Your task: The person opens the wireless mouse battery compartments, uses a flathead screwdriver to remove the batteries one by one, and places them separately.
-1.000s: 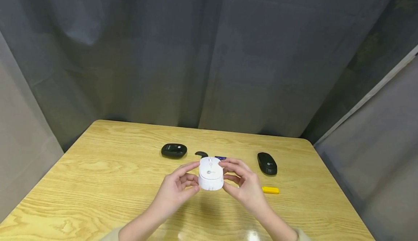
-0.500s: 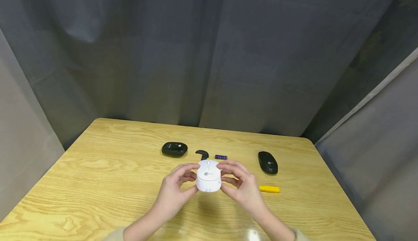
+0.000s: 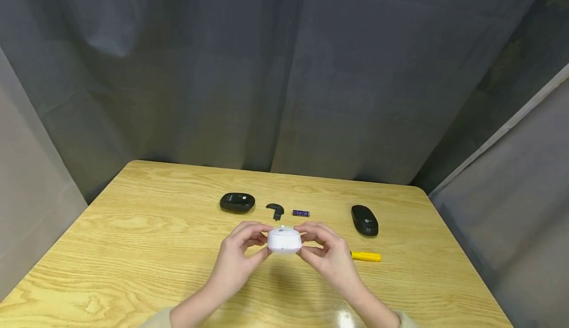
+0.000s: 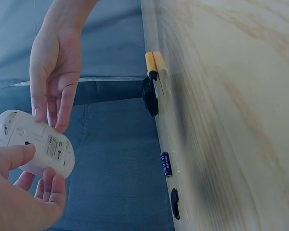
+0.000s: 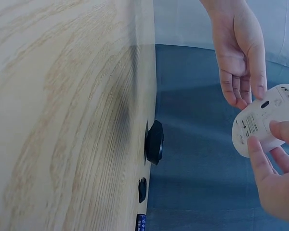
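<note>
Held up over the table in the head view is a white computer mouse (image 3: pixel 284 241), its rounded end towards me and its top strongly foreshortened. My left hand (image 3: pixel 235 255) grips one side between thumb and fingers; my right hand (image 3: pixel 330 253) grips the other side the same way. The left wrist view shows the underside of the mouse (image 4: pixel 54 147), with a printed label and a small dark slot. From the right wrist, that underside (image 5: pixel 253 126) appears too, with thumbs against it. A shadow lies on the table below.
On the wooden table (image 3: pixel 146 229), a black mouse (image 3: pixel 237 203) lies left and another black mouse (image 3: pixel 364 220) right. Between them are a black hooked piece (image 3: pixel 276 210) and a blue battery (image 3: pixel 301 213). A yellow-handled screwdriver (image 3: pixel 366 256) lies beside my right hand. Grey curtains (image 3: pixel 284 71) hang behind.
The white mouse has tilted in both hands, so its top, broadly visible before, is now seen nearly edge-on. The battery and hooked piece, partly covered before, now show fully beyond it.
</note>
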`<state>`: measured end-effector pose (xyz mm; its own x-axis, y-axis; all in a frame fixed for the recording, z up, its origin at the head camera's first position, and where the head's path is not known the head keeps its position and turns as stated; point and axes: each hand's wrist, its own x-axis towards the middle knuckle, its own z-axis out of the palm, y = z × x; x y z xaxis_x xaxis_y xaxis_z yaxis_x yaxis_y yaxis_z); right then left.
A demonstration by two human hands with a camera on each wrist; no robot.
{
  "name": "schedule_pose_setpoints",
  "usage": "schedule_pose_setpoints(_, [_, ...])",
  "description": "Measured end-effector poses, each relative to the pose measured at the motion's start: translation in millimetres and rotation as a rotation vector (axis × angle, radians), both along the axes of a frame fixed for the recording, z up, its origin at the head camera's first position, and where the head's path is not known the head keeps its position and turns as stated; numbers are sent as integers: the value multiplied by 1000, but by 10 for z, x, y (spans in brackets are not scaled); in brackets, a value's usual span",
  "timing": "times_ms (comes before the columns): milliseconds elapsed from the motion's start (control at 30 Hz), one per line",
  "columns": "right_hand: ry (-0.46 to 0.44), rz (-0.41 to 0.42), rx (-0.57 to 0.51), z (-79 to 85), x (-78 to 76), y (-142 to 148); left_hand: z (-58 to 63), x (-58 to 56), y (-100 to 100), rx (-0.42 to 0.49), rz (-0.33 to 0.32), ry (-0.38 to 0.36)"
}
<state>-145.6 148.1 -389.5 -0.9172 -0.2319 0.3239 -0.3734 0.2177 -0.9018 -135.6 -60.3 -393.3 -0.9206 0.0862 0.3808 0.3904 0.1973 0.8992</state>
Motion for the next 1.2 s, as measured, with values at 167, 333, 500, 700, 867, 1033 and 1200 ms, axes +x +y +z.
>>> schedule_pose_setpoints(167, [-63, -45, 30, 9, 10, -13, 15, -11, -13, -29, 4, -18])
schedule_pose_setpoints(333, [-76, -56, 23, 18, 33, -18, 23, -22, -25, -54, 4, -53])
schedule_pose_setpoints(500, [-97, -44, 9, 21, 49, -22, 36, -15, -38, -85, 3, -105])
schedule_pose_setpoints(700, [-131, -40, 32, 18, 47, -23, 45, -1, -47, -94, -35, -143])
schedule_pose_setpoints(867, [-158, -47, 35, 16, 47, -25, 40, -6, -56, -74, -72, -188])
schedule_pose_setpoints(1033, [-175, -30, 22, -9, 36, -23, 14, -21, -68, -78, -106, -216])
schedule_pose_setpoints(1200, [-188, 0, 5, -41, 31, -22, -14, -26, -91, -45, -161, -267])
